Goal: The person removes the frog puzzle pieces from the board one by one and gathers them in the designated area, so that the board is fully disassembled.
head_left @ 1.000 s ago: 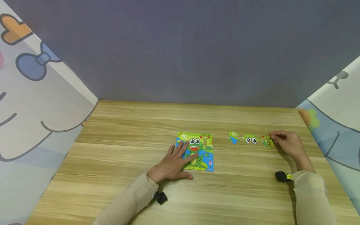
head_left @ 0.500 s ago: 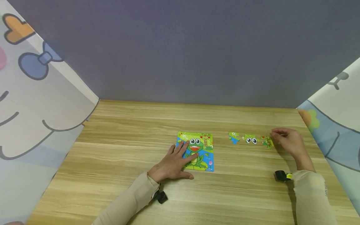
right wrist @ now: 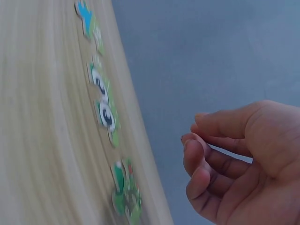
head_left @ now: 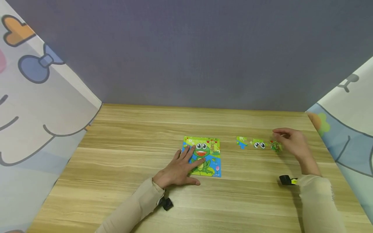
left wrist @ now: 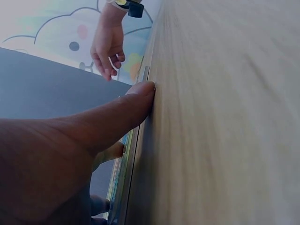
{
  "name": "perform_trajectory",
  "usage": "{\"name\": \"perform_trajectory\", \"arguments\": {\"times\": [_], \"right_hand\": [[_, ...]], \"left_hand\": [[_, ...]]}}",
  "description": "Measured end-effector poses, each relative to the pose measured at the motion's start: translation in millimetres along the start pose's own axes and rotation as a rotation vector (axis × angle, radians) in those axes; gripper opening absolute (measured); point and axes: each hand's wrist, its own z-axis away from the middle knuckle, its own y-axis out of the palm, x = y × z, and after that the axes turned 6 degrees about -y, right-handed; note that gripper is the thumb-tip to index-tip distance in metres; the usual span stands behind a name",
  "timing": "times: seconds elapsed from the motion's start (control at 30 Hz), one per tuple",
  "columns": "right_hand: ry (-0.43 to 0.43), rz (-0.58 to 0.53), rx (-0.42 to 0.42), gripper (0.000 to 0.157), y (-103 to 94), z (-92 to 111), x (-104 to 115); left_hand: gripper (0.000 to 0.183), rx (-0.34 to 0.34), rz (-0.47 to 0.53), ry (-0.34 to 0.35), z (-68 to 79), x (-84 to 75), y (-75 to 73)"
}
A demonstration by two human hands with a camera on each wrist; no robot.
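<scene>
My left hand (head_left: pixel 177 168) rests with fingers spread on a square frog puzzle (head_left: pixel 215 161). The frog sits on blue and green, and part of its body is hidden under the fingers. In the left wrist view the thumb (left wrist: pixel 140 93) touches the wooden table beside the puzzle's edge. My right hand (head_left: pixel 294 142) is raised just to the right of a puzzle piece with a tree and red dots (head_left: pixel 275 145). The right wrist view has its fingers (right wrist: pixel 194 183) loosely curled with nothing between them. Left of that piece lie an eyes piece (head_left: pixel 259 144) and a blue-green piece (head_left: pixel 241 142).
The loose pieces lie in a row on the wooden table (head_left: pixel 140 129), right of the frog puzzle. A grey panel (head_left: pixel 186 58) stands along the far edge. Cartoon-printed panels stand at the left (head_left: pixel 43 106) and right (head_left: pixel 349 123). Black wrist cameras hang below both sleeves.
My right hand has come away from the tree piece's right edge and shifted a little left and up, with fingers loosening. My left hand and the puzzle have stayed put.
</scene>
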Motion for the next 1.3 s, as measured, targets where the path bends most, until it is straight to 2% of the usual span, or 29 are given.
{"name": "perform_trajectory", "arguments": {"times": [0.33, 0.5, 0.8, 1.03, 1.3], "right_hand": [[-0.035, -0.021, 0.048, 0.028, 13.5, -5.0, 31.8], [-0.049, -0.066, 0.105, 0.031, 26.6, -9.5, 51.6], [-0.084, -0.075, 0.216, 0.026, 69.0, -18.4, 87.3], [-0.125, -0.112, 0.258, 0.023, 105.3, -19.4, 112.2], [-0.193, -0.189, 0.31, 0.021, 132.2, -18.7, 136.6]], "left_hand": [[0.084, -0.015, 0.016, 0.019, -1.3, -0.9, 2.1], [0.086, -0.029, 0.022, 0.026, -1.6, -1.6, 2.3], [0.087, -0.065, 0.023, 0.04, 0.6, -2.1, 2.1], [0.086, -0.072, 0.045, 0.043, 9.3, -2.2, 0.4], [0.083, -0.101, 0.04, 0.029, 21.1, 5.1, 5.4]]}}
